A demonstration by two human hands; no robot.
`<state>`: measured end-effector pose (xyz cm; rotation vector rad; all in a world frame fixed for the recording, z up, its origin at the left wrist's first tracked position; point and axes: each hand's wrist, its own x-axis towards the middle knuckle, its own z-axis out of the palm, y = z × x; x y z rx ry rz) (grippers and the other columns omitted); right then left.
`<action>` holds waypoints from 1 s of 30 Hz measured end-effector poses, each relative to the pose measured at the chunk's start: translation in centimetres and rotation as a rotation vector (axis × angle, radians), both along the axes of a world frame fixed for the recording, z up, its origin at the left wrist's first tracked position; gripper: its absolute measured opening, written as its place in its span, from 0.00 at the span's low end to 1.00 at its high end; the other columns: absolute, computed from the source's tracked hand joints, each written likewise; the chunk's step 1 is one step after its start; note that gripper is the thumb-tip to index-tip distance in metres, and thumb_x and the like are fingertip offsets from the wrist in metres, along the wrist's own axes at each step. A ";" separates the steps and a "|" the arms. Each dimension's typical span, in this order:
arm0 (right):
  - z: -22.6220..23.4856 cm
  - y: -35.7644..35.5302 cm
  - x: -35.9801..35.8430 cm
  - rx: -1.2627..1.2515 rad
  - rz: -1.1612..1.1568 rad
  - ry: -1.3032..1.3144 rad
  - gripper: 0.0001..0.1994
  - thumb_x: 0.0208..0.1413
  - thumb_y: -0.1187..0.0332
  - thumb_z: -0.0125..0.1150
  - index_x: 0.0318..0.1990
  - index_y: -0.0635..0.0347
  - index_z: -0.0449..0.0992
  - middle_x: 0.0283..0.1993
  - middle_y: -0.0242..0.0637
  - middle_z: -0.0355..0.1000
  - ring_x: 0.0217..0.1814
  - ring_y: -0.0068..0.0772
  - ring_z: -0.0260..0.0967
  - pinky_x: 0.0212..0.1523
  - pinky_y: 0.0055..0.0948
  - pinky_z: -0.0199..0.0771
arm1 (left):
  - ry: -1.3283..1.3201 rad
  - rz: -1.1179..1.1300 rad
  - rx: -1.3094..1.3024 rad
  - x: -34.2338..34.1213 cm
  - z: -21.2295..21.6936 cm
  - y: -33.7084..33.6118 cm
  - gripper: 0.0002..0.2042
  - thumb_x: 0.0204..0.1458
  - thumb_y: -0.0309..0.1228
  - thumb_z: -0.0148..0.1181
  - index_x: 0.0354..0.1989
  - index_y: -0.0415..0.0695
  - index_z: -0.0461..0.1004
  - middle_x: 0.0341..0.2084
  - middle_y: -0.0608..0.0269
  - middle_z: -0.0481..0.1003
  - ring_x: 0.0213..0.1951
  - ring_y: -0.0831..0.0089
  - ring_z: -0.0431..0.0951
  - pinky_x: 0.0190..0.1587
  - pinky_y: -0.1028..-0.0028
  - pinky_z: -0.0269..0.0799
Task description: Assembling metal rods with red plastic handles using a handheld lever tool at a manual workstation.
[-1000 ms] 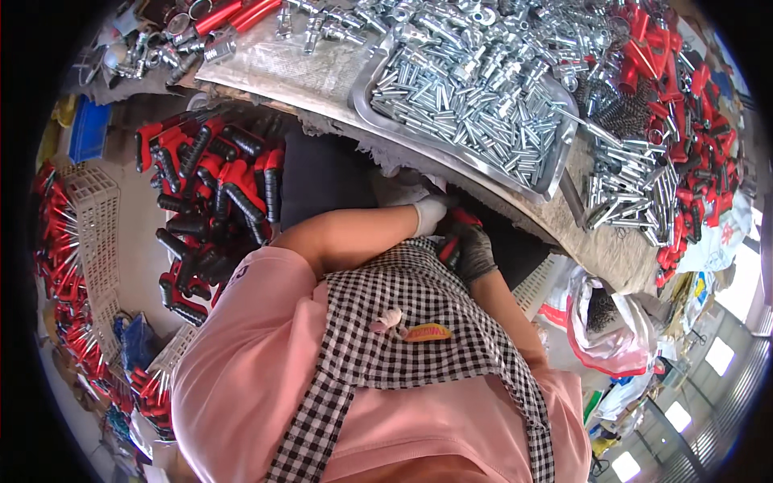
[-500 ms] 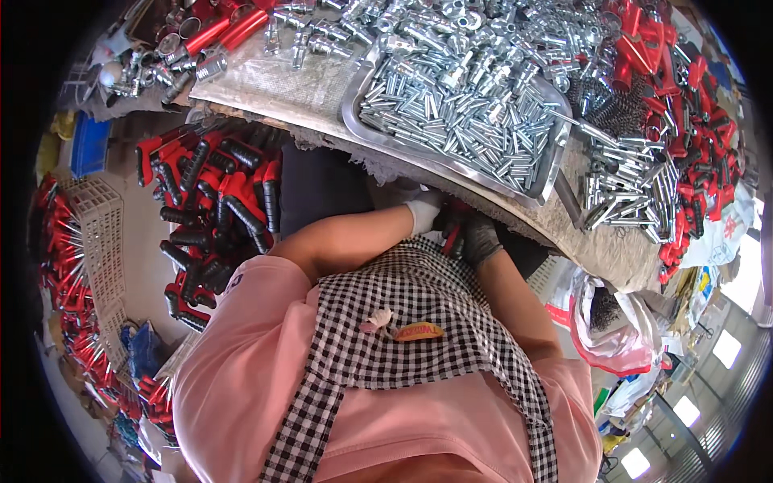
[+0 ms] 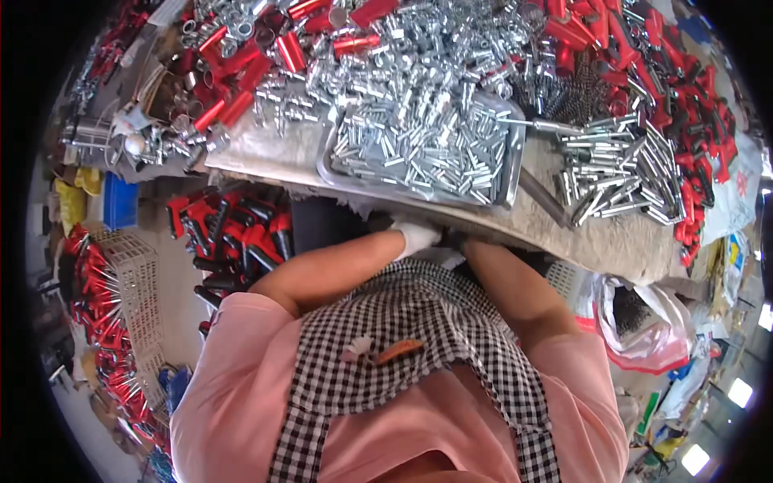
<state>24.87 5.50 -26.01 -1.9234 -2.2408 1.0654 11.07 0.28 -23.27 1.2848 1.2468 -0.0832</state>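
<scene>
My left hand [image 3: 419,236], in a white glove, reaches under the front edge of the workbench [image 3: 266,165]. Its fingers are hidden there. Close beside it, my right hand [image 3: 456,239] shows only as a dark patch of glove in the shadow below the edge. Whatever lies between the two hands cannot be made out. Above them on the bench stands a metal tray [image 3: 516,165] of short silver pins [image 3: 403,153]. Left of my left arm, red tools with black grips [image 3: 241,233] are heaped below the bench.
Silver fittings [image 3: 403,56] and red tubes [image 3: 241,105] crowd the bench behind the tray. Longer metal rods [image 3: 620,169] lie to its right, beside red tool bodies [image 3: 700,137]. A plastic crate [image 3: 133,282] stands at left, a white and red bag [image 3: 656,346] at right.
The view has shifted, showing more of the bench's far side. My right hand has gone deeper under the edge; the red and black tool earlier seen at my hands is now out of sight.
</scene>
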 end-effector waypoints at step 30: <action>18.3 -16.4 6.4 0.396 0.614 0.017 0.19 0.58 0.68 0.53 0.58 0.50 0.72 0.37 0.43 0.74 0.36 0.43 0.75 0.36 0.39 0.77 | -1.509 0.651 -0.289 -5.7 -5.9 -3.2 0.22 0.59 0.48 0.48 0.58 0.52 0.70 0.60 0.61 0.70 0.61 0.65 0.68 0.63 0.66 0.63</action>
